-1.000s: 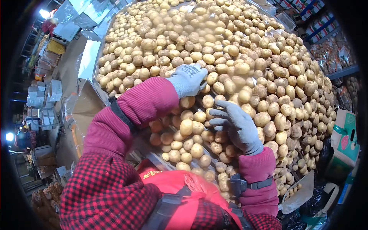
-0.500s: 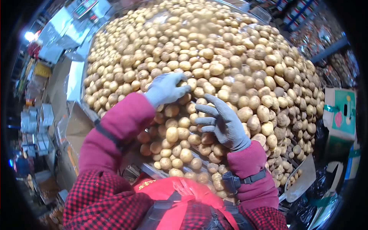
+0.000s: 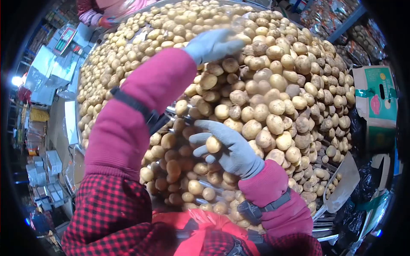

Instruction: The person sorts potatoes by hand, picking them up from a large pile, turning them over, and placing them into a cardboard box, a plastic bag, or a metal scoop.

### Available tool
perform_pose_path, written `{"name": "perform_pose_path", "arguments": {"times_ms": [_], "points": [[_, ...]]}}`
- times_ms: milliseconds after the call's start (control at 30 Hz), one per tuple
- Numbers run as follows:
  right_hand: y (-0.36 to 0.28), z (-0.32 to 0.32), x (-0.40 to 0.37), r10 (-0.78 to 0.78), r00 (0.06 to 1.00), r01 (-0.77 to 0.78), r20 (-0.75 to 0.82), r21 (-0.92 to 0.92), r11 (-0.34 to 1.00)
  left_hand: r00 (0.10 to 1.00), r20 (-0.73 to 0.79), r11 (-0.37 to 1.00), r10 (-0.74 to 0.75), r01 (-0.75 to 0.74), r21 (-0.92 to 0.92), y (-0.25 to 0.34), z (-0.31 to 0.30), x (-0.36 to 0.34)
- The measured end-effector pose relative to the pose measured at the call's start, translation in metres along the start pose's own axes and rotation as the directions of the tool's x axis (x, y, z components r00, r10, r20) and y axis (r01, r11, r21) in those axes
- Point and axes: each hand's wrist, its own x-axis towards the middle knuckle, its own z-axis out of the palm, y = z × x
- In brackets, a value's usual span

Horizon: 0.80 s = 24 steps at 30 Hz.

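Both my hands wear grey gloves. My left hand (image 3: 213, 45) reaches over the upper middle of a large heap of potatoes (image 3: 275, 121), somewhat blurred, its fingers stretched out and apart close above the heap. Lower down, my right hand (image 3: 228, 149) is open with spread fingers pointing left. One loose potato (image 3: 213, 144) shows against those fingers, not gripped; whether it rests on them or is falling is unclear. Below and left of this hand, more potatoes (image 3: 195, 187) lie lower on metal bars, some of them blurred.
Another person's gloved hand (image 3: 107, 21) is at the heap's far left edge. A green and brown carton (image 3: 376, 104) stands at the right, above black plastic bags (image 3: 365, 181). A metal scoop (image 3: 344, 183) lies at the lower right. White boxes (image 3: 45, 64) and a scale (image 3: 65, 40) are at the left.
My left hand has moved up and away across the heap. My right hand has shifted slightly left and down, and a potato now shows at its fingers. Another person has come into view at the top left.
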Motion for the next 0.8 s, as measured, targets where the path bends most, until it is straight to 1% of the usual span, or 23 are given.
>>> {"name": "perform_pose_path", "arguments": {"times_ms": [67, 100, 133, 167, 200, 233, 267, 300, 333, 367, 400, 433, 467, 500, 533, 600, 633, 667, 733, 767, 800], "points": [[0.003, -0.004, 0.002, -0.039, 0.999, 0.038, 0.025, 0.016, 0.999, 0.983, 0.174, 0.996, -0.067, 0.057, 0.064, 0.007, 0.002, 0.034], [0.005, -0.010, 0.005, 0.019, 0.999, -0.022, 0.048, 0.077, 0.997, 0.952, 0.290, 0.971, -0.094, 0.022, 0.240, -0.002, 0.004, 0.054], [0.006, -0.011, 0.004, 0.017, 1.000, -0.017, 0.022, -0.008, 1.000, 0.971, 0.227, 0.967, -0.073, 0.013, 0.254, -0.008, 0.015, 0.064], [0.005, -0.008, 0.003, -0.049, 0.999, 0.049, 0.004, -0.127, 0.991, 0.944, 0.234, 0.948, -0.234, 0.167, 0.272, -0.014, 0.028, 0.074], [0.005, -0.005, 0.001, -0.105, 0.994, 0.102, 0.000, -0.244, 0.964, 0.887, 0.236, 0.899, -0.397, 0.323, 0.296, -0.010, 0.030, 0.076], [0.007, -0.006, -0.001, -0.099, 0.995, 0.094, -0.008, -0.236, 0.967, 0.897, 0.355, 0.942, -0.263, 0.160, 0.295, 0.010, 0.014, 0.061], [0.005, -0.008, 0.000, -0.069, 0.997, 0.072, 0.023, -0.184, 0.980, 0.897, 0.359, 0.943, -0.259, 0.154, 0.295, -0.013, 0.021, 0.063], [0.003, -0.008, 0.001, -0.044, 0.998, 0.051, 0.055, -0.135, 0.989, 0.917, 0.354, 0.967, -0.183, 0.103, 0.232, -0.016, 0.024, 0.060], [0.004, -0.010, 0.004, -0.048, 0.998, 0.055, 0.049, -0.139, 0.989, 0.933, 0.343, 0.985, -0.107, 0.053, 0.164, -0.019, 0.026, 0.059], [0.008, -0.014, 0.007, -0.034, 0.997, 0.037, 0.065, -0.051, 0.998, 0.894, 0.378, 0.965, -0.242, 0.183, 0.186, -0.024, 0.025, 0.057], [0.009, -0.015, 0.008, -0.016, 0.996, 0.013, 0.083, 0.035, 0.999, 0.895, 0.377, 0.967, -0.240, 0.185, 0.177, -0.026, 0.024, 0.055], [0.008, -0.015, 0.007, -0.008, 0.997, 0.006, 0.078, 0.025, 1.000, 0.900, 0.403, 0.979, -0.165, 0.100, 0.178, -0.029, 0.019, 0.053], [0.006, -0.013, 0.005, -0.025, 0.997, 0.027, 0.070, -0.037, 0.999, 0.899, 0.429, 0.983, -0.093, 0.016, 0.181, -0.031, 0.015, 0.049], [0.005, -0.010, 0.004, -0.042, 0.997, 0.049, 0.068, -0.097, 0.994, 0.905, 0.406, 0.979, -0.131, 0.053, 0.197, -0.031, 0.011, 0.041], [0.007, -0.009, 0.004, -0.036, 0.996, 0.044, 0.077, -0.102, 0.994, 0.908, 0.383, 0.972, -0.172, 0.092, 0.218, -0.029, 0.008, 0.028], [0.010, -0.009, 0.006, -0.036, 0.998, 0.039, 0.041, -0.059, 0.997, 0.951, 0.263, 0.976, -0.161, 0.114, 0.183, -0.027, 0.010, -0.003], [0.011, -0.011, 0.008, -0.005, 1.000, 0.005, 0.018, 0.002, 1.000, 0.943, 0.309, 0.986, -0.125, 0.085, 0.142, -0.027, 0.005, -0.010], [0.013, -0.011, 0.007, 0.007, 1.000, -0.006, 0.027, -0.005, 1.000, 0.945, 0.298, 0.985, -0.136, 0.097, 0.144, -0.027, 0.002, -0.021], [0.015, -0.009, 0.005, -0.079, 0.997, 0.078, -0.007, -0.143, 0.987, 0.943, 0.271, 0.977, -0.195, 0.164, 0.135, -0.016, -0.005, -0.043], [0.012, -0.009, 0.005, -0.017, 1.000, 0.017, -0.009, -0.021, 1.000, 0.933, 0.301, 0.976, -0.198, 0.161, 0.143, -0.014, -0.008, -0.049], [0.012, -0.007, 0.005, -0.014, 1.000, 0.014, -0.003, -0.024, 1.000, 0.950, 0.278, 0.990, -0.139, 0.124, 0.069, -0.012, -0.009, -0.057]]}}
